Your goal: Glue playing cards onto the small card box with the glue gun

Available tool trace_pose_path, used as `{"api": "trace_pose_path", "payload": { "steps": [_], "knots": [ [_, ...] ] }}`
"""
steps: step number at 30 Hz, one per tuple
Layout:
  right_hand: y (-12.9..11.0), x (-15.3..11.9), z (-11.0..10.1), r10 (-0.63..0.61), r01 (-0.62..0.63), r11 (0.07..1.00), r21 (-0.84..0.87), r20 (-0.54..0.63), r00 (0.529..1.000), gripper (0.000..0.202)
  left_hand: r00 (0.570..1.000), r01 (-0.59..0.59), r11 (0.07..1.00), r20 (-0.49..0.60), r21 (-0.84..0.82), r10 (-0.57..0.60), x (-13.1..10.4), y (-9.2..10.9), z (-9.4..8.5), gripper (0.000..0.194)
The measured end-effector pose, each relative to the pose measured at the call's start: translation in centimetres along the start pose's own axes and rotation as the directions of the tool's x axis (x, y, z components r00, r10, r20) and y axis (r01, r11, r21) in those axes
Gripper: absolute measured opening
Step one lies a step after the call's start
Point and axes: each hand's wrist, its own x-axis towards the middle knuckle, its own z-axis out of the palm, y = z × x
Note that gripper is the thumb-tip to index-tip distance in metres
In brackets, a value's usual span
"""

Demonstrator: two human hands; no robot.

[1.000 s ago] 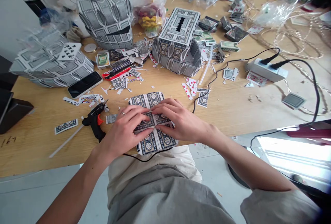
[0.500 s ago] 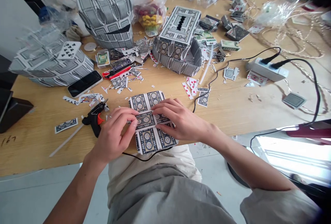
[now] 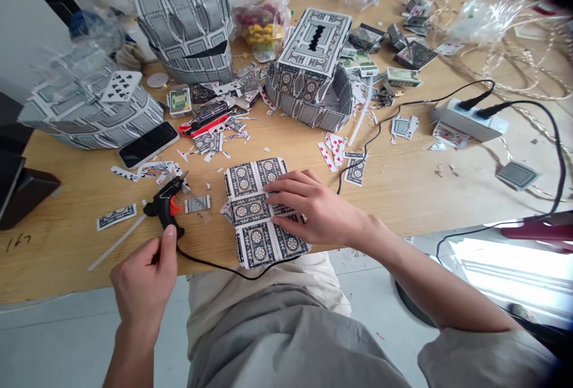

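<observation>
Wooden counter (image 3: 403,197) is carrying a litter of card scraps, with card-built shells standing toward its far left corner and a card box (image 3: 311,71) near the far middle. Close to the near edge a panel of glued cards (image 3: 257,212) is lying flat, and the right hand (image 3: 313,209) is pressing on it with fingers spread, open and clasping nothing, fingertips resting along the middle row of cards. The left hand (image 3: 143,277) is hanging at the near edge, loosely curled, its thumb touching the handle of the glue gun (image 3: 166,206), which is standing on the counter just left of the panel, nozzle pointing away; the grip is not closed on it. A sound way to handle this is keeping the right palm flat so the panel is not sliding, and taking the gun low on its handle, clear of the nozzle and the black cord (image 3: 215,265) trailing under the panel's near edge. A phone (image 3: 147,144) is lying farther left.
</observation>
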Motion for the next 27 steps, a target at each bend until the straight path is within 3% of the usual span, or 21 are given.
{"api": "trace_pose_path", "payload": {
  "steps": [5, 9, 15, 18, 20, 23, 25, 27],
  "knots": [
    [-0.2, 0.1, -0.1, 0.006, -0.006, 1.0, -0.011, 0.006, 1.0, 0.022, 0.971, 0.162, 0.975, 0.151, 0.155, -0.185, 1.7, -0.9, -0.1, 0.063],
    [-0.3, 0.2, -0.3, 0.013, -0.013, 1.0, -0.01, 0.017, 1.0, 0.022, 0.946, 0.239, 0.959, 0.185, 0.154, -0.265, 2.9, -0.5, 0.1, 0.059],
    [-0.3, 0.1, -0.2, 0.002, -0.002, 1.0, -0.011, 0.011, 1.0, 0.022, 0.907, 0.335, 0.941, 0.256, 0.045, -0.335, 3.6, -0.2, 0.2, 0.043],
    [-0.2, 0.1, -0.1, 0.011, -0.011, 1.0, -0.011, 0.008, 1.0, 0.022, 0.896, 0.416, 0.895, 0.238, -0.158, -0.374, 3.0, -0.4, 0.3, 0.037],
    [-0.1, 0.1, -0.1, 0.01, -0.01, 1.0, -0.007, 0.008, 1.0, 0.022, 0.894, 0.448, 0.811, 0.2, -0.376, -0.401, 2.4, -0.5, 0.3, 0.034],
    [-0.1, 0.1, -0.1, 0.005, -0.005, 1.0, -0.003, 0.006, 1.0, 0.023, 0.913, 0.369, 0.601, 0.156, -0.709, -0.376, 1.6, -0.2, 0.3, 0.028],
    [0.0, 0.1, -0.1, 0.01, -0.01, 1.0, 0.004, 0.006, 1.0, 0.024, 0.924, 0.35, 0.402, 0.241, -0.846, -0.298, 1.4, 0.0, 0.3, 0.026],
    [0.0, 0.0, 0.0, 0.017, -0.017, 1.0, 0.019, 0.009, 1.0, 0.026, 0.907, 0.409, 0.207, 0.373, -0.889, -0.194, 1.4, 0.3, 0.2, 0.026]
  ]
}}
